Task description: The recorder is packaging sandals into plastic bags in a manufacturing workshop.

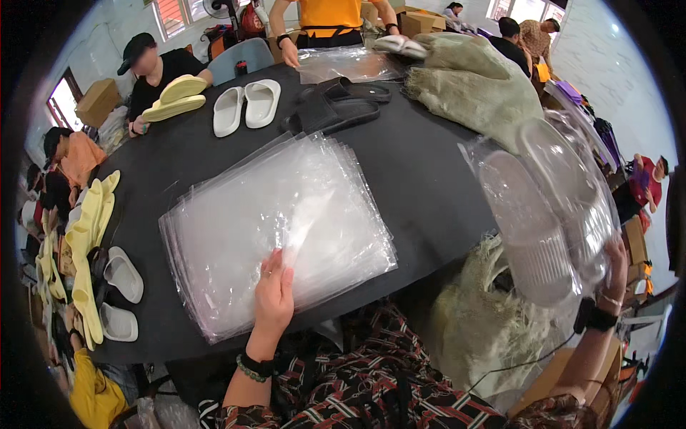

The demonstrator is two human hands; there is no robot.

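Plastic, clear and glossy, is in both hands: the left hand (pixel 274 297) pinches a raised fold of the topmost sheet on a fanned stack of flat transparent bags (pixel 221 236), while the right hand (pixel 613 268) grips the lower right edge of a filled transparent bag (pixel 576 189) with a pair of grey slide sandals (pixel 539 261) inside, out at the right side of the table. Below that pair, a pale green woven sack (pixel 479 322) sits beside the table's near edge. The stack lies on the dark tabletop (pixel 161 161), near its front edge. Beyond it rest black slides (pixel 339 114) and, to their left, an upright-facing pair of off-white slides (pixel 246 107). At the far left, yellow slides (pixel 84 279) line the table's edge, with two white slides (pixel 123 275) just beside them. Across the table, a co-worker in black (pixel 168 68) holds yellow slides (pixel 174 99); another in an orange shirt (pixel 329 13) has a hand at a flat clear bag (pixel 346 66). A second woven sack (pixel 475 89) slumps on the far right.
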